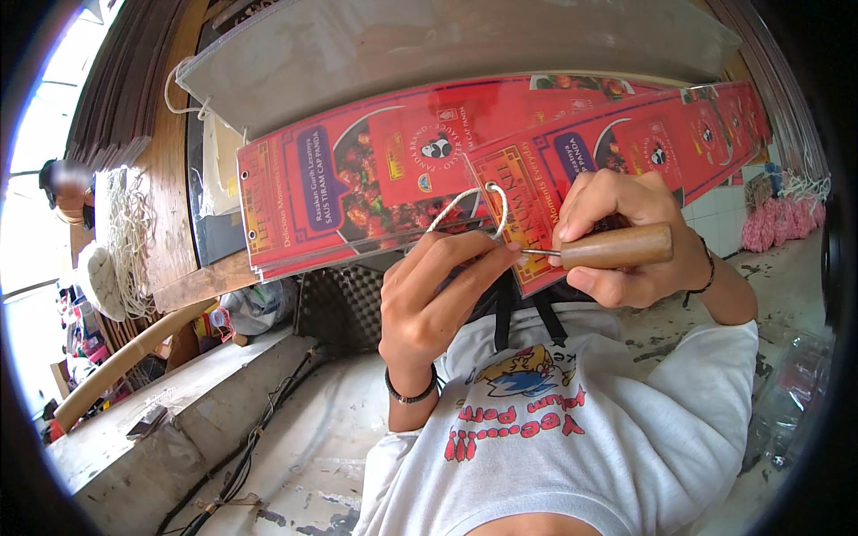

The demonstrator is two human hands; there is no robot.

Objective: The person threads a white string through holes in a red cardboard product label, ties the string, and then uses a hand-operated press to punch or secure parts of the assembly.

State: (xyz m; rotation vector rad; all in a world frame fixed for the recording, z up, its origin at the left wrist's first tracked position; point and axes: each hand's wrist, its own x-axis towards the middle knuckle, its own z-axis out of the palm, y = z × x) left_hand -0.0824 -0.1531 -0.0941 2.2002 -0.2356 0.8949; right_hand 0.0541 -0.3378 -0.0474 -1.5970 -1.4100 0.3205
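My right hand [626,232] grips a tool with a wooden handle [617,247] whose thin metal tip points left. My left hand [438,286] pinches a loop of white string [465,207] right at that tip. The string passes through a hole near the corner of a red printed plastic sheet [572,152]. A second, larger red printed sheet stack [357,179] lies to the left, partly under the string loop. Both hands meet at the lower edge of the sheets, above my white printed shirt [554,429].
A grey flat board [447,54] lies behind the red sheets. A bundle of white cord [125,232] hangs at left by a wooden post [170,179], near another person [67,188]. A concrete ledge [179,393] with cables runs below; pink bundles [786,223] lie at right.
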